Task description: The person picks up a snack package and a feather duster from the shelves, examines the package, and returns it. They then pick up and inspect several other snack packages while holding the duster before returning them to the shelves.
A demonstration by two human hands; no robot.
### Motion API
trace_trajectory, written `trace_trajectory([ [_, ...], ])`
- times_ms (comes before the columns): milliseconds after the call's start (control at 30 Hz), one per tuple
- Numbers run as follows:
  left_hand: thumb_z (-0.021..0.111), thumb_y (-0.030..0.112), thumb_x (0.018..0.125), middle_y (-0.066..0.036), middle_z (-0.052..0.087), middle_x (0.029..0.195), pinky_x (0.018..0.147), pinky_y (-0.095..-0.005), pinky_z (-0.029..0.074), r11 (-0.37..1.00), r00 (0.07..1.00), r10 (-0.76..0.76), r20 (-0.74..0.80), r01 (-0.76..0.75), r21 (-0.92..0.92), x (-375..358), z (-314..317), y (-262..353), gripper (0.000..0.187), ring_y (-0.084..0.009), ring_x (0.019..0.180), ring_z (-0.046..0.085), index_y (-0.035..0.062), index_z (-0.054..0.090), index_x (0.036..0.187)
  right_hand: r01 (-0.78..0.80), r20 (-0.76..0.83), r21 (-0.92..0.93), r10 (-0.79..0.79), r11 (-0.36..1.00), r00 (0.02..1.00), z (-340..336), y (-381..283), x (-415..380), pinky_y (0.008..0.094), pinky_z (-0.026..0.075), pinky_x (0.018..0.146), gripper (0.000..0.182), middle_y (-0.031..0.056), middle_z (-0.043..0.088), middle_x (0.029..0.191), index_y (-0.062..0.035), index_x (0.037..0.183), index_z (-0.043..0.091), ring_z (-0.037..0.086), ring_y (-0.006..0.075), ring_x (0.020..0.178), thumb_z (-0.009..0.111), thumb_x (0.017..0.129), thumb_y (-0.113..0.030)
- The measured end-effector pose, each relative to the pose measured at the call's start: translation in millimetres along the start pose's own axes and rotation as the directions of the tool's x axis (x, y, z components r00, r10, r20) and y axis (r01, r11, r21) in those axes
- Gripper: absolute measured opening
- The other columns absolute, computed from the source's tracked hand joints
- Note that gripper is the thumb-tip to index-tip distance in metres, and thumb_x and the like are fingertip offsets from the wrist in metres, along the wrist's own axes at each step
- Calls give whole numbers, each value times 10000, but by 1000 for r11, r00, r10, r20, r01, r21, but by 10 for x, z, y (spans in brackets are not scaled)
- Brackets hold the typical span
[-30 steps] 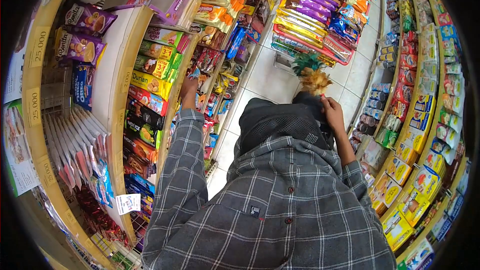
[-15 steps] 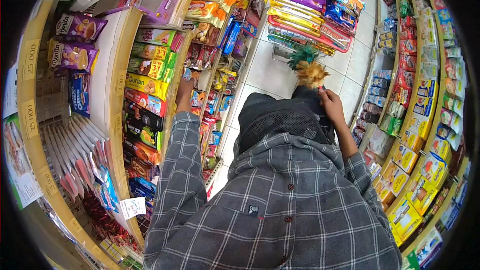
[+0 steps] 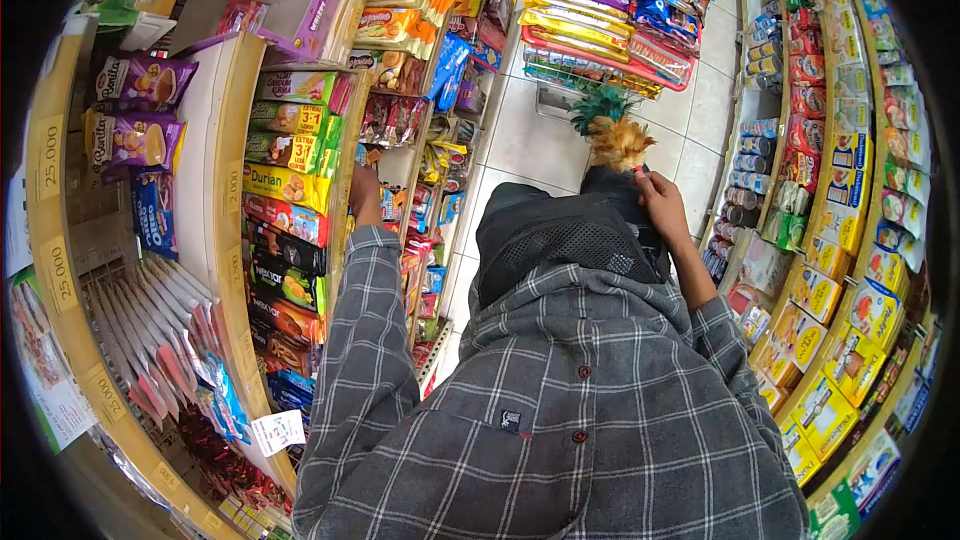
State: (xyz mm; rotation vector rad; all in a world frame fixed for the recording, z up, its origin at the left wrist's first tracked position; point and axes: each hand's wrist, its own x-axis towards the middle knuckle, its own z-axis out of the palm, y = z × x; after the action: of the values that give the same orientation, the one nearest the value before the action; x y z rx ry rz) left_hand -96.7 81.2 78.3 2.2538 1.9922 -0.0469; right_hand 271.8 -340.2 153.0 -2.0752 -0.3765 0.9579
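Observation:
My right hand is closed around the handle end of a feather duster, whose tan and green feathers point away from me, above my dark-clad knee. On the left, my left hand reaches in among the snack packs on a shelf. Its fingers are mostly hidden by the shelf edge and the packs, so what they touch does not show. Close beside it stand a yellow Durian biscuit pack and a red biscuit pack. Dark red packets lie just beyond that hand.
Ahead, a rack piled with colourful snack packs stands on the white tile floor. Shelves of cans and yellow boxes line the right side. Near my left sleeve, a yellowish shelf edge carries a hanging price tag.
The view has shifted slightly. My left hand sits a little lower, with its fingers more hidden at the shelf. My right hand keeps the feather duster in nearly the same place.

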Motion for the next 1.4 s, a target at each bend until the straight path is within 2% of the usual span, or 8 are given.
trace_trajectory([
  [133, 606, 268, 860, -288, 547, 1293, 952, -543, 444, 1000, 994, 1, -105, -2, -4, -385, -405, 613, 577, -443, 1159, 556, -27, 468, 1336, 2, -7, 4, -2, 1000, 1000, 15, -45, 2, 272, 404, 595, 366, 22, 567, 632, -16, 898, 660, 513, 106, 609, 561, 976, -359],
  [267, 586, 308, 886, -207, 520, 1272, 1008, -558, 368, 879, 847, 471, -246, -474, 48, -529, -87, 866, 461, -398, 1187, 487, 68, 525, 1275, 5, 1, 30, -5, 1000, 1000, 38, -26, 67, 275, 406, 599, 367, 27, 564, 639, -12, 931, 665, 514, 108, 613, 552, 981, -358],
  [600, 614, 214, 888, -175, 552, 1149, 953, -523, 369, 893, 880, 445, -166, -450, 8, -286, 76, 1040, 275, -373, 1139, 510, 74, 597, 1123, -27, -25, 30, 28, 999, 999, -34, 29, 19, 275, 408, 596, 377, 31, 564, 653, 1, 943, 658, 515, 109, 613, 551, 982, -359],
  [900, 645, 157, 848, -247, 537, 1284, 965, -487, 443, 942, 944, 323, -59, -327, -76, 43, 136, 923, 505, -419, 1155, 528, 54, 490, 1318, -27, -44, -14, 26, 1000, 999, -70, 120, 7, 280, 413, 594, 371, 30, 565, 647, -5, 930, 657, 517, 113, 606, 551, 982, -358],
  [1100, 638, 156, 858, -221, 579, 1230, 962, -490, 432, 943, 943, 275, -186, -302, -140, -164, 241, 818, 393, -414, 1125, 534, 30, 573, 1225, -80, -29, 13, 80, 997, 996, -70, 248, -60, 285, 416, 595, 372, 40, 561, 640, 2, 910, 654, 524, 115, 608, 549, 984, -347],
  [1200, 635, 151, 864, -190, 609, 1198, 968, -481, 420, 886, 893, 417, -170, -441, -142, -42, 239, 707, 314, -405, 1105, 540, 19, 627, 1148, -99, -4, -46, 99, 994, 995, -39, 287, -112, 282, 412, 587, 383, 42, 548, 632, 7, 909, 648, 515, 106, 610, 546, 986, -355],
  [1333, 644, 147, 857, -172, 622, 1206, 951, -496, 412, 908, 935, 347, -69, -353, -225, 34, 167, 803, 301, -403, 1084, 547, 29, 649, 1134, -87, -27, -251, 83, 964, 996, 75, 384, -196, 393, 461, 629, 367, 186, 637, 735, -7, 934, 647, 632, 331, 676, 549, 965, -359],
  [1400, 673, 216, 840, -173, 618, 1157, 949, -519, 407, 915, 927, 337, -163, -364, -176, 26, 170, 824, 353, -399, 1087, 539, 46, 645, 1149, -102, -11, -369, 106, 924, 994, 151, 372, -244, 464, 473, 665, 380, 220, 647, 794, -25, 913, 637, 630, 425, 773, 522, 965, -384],
])
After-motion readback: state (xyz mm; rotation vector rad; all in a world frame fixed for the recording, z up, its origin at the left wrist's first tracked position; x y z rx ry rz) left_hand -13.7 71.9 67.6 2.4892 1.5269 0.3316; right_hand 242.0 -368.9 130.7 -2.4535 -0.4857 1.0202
